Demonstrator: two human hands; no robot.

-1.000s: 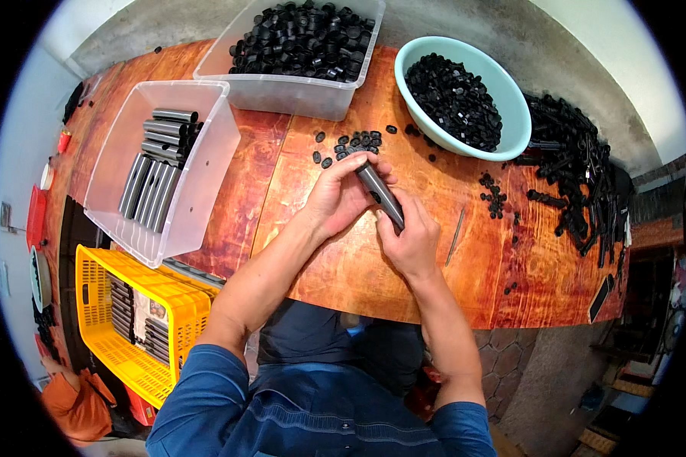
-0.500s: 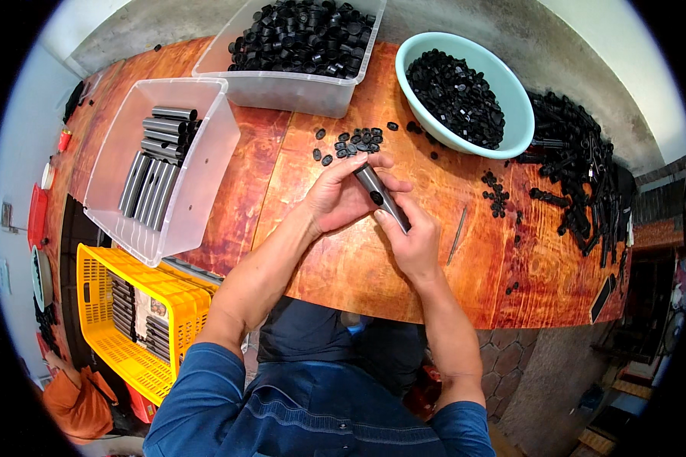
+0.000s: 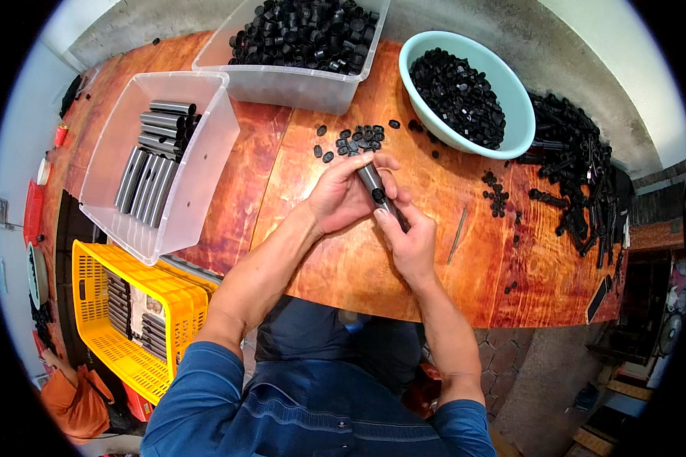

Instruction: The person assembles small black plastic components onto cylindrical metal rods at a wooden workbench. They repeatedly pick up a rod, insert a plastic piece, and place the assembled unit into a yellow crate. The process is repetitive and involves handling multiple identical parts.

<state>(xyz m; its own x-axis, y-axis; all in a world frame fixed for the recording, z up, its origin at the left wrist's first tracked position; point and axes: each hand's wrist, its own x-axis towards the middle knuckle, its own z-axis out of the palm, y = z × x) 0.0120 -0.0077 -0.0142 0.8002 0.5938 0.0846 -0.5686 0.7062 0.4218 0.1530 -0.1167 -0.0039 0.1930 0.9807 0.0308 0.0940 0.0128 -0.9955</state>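
Observation:
Between both hands I hold a dark, shiny metal tube with a hole in its side, tilted over the table. My left hand supports it from beneath, with fingers curled round its far end. My right hand grips the near end, the thumb lying close to the hole. Just beyond my left fingers lies a small cluster of black oval plastic pieces. A thin metal rod rests on the wooden table to the right of my right hand.
A clear bin with similar tubes stands at left, above a yellow crate of tubes. Behind are a clear bin of black caps and a pale blue basin of small black parts. Black parts pile up at right.
My right hand has shifted very slightly left along with the tube's near end. Both hands keep their hold on it. The whole view has moved a little.

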